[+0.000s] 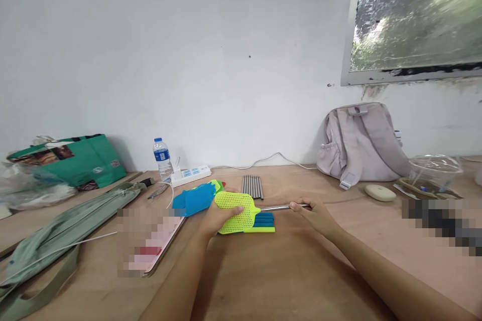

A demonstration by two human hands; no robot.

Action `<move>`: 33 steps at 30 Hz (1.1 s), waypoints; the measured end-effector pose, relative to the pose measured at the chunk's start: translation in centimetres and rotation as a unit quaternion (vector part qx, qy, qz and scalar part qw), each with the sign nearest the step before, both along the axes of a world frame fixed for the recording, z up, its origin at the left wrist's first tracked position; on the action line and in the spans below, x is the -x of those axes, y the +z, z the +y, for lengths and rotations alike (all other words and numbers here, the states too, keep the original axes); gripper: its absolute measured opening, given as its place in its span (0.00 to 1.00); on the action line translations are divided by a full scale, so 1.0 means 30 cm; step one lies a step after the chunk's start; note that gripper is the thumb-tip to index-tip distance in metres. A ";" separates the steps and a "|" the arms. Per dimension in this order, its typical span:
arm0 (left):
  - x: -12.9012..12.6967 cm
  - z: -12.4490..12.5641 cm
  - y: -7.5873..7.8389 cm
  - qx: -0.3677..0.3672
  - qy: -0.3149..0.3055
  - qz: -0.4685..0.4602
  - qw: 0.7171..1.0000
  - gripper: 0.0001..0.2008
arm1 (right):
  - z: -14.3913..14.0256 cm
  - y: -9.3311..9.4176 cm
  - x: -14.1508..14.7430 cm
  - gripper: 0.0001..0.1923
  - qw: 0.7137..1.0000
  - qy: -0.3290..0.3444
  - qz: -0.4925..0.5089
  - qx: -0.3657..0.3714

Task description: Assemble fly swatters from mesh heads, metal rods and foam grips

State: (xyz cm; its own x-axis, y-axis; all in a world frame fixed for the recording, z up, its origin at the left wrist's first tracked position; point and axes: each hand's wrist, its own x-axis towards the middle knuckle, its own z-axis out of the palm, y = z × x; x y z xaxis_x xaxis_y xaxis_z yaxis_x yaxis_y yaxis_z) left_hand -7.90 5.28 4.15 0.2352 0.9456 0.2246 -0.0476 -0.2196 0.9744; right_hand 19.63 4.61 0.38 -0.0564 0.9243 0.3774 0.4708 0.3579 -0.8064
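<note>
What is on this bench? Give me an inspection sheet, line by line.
Surface: wooden table, bare in front.
Job's things: yellow swatter head on a metal rod; blue swatter head; blue handles; spare rods.
Clutter: water bottle, green bag, backpack, plastic container.
Hands: left hand grips the yellow head; right hand grips the rod.
Cables: power strip, white cord.
Surroundings: white wall, window.

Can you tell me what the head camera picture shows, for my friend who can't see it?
A person's left hand holds a yellow-green mesh swatter head while the right hand grips a thin metal rod running into it, over a wooden table. Behind lie blue swatter heads, a water bottle and a backpack.
</note>
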 end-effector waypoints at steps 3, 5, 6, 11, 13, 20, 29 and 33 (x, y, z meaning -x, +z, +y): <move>-0.015 -0.002 -0.007 0.013 -0.025 -0.020 0.999 0.24 | 0.015 -0.011 -0.012 0.20 1.000 0.008 -0.001 0.013; -0.023 0.003 -0.015 -0.003 -0.011 -0.018 1.000 0.24 | 0.026 -0.019 -0.019 0.21 1.000 0.001 -0.004 0.019; -0.026 0.007 -0.020 -0.023 0.010 -0.007 1.000 0.23 | 0.031 -0.022 -0.022 0.21 1.000 -0.006 -0.005 0.022; -0.041 0.026 -0.028 -0.211 0.219 0.078 0.950 0.23 | 0.045 -0.035 -0.029 0.21 0.999 -0.039 0.010 0.035; -0.049 0.021 -0.020 -0.284 0.302 0.090 0.906 0.22 | 0.050 -0.040 -0.031 0.22 0.996 -0.064 0.047 0.043; -0.120 -0.050 -0.016 -0.493 0.225 0.298 0.786 0.12 | 0.041 -0.043 0.002 0.22 0.986 -0.081 0.131 0.056; -0.179 -0.022 -0.064 -0.499 0.133 0.500 0.695 0.15 | -0.045 -0.017 0.146 0.21 0.987 0.021 0.144 0.067; -0.140 0.004 -0.063 -0.491 0.131 0.541 0.671 0.11 | -0.045 -0.024 0.147 0.21 0.986 0.057 0.135 0.081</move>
